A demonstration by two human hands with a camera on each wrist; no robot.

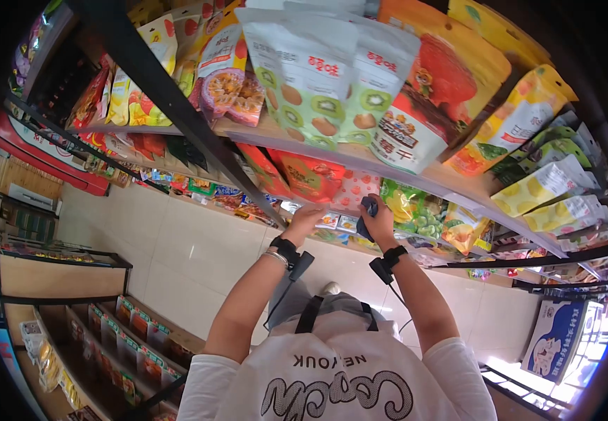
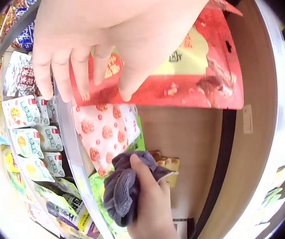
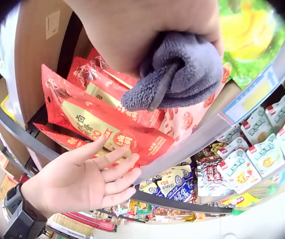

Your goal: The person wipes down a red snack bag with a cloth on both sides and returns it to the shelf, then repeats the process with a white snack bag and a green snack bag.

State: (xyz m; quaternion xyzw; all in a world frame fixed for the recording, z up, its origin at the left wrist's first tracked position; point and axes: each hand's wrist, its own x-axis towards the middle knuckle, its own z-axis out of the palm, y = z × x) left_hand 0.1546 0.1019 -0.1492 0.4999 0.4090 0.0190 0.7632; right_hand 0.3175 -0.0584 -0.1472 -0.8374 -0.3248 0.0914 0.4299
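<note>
My right hand (image 1: 382,223) grips a crumpled dark grey cloth (image 2: 122,186) at a lower snack shelf. In the right wrist view the cloth bunches out of the fist in front of several standing red snack bags (image 3: 102,117). Palm turned up and fingers extended, my left hand (image 3: 78,179) holds nothing and is at the front of those red bags, its fingertips overlapping the lower edge of one. Between the two hands stands a pink bag with a red pattern (image 2: 105,134). In the left wrist view the cloth is just below this pink bag.
Above the hands, a shelf board (image 1: 423,165) carries large pouches, including kiwi ones (image 1: 311,84). A black post (image 1: 171,91) rises left of my left hand. Green fruit bags (image 1: 406,207) stand to the right. Small white pouches (image 3: 262,142) line a lower shelf. Behind is tiled floor (image 1: 185,252).
</note>
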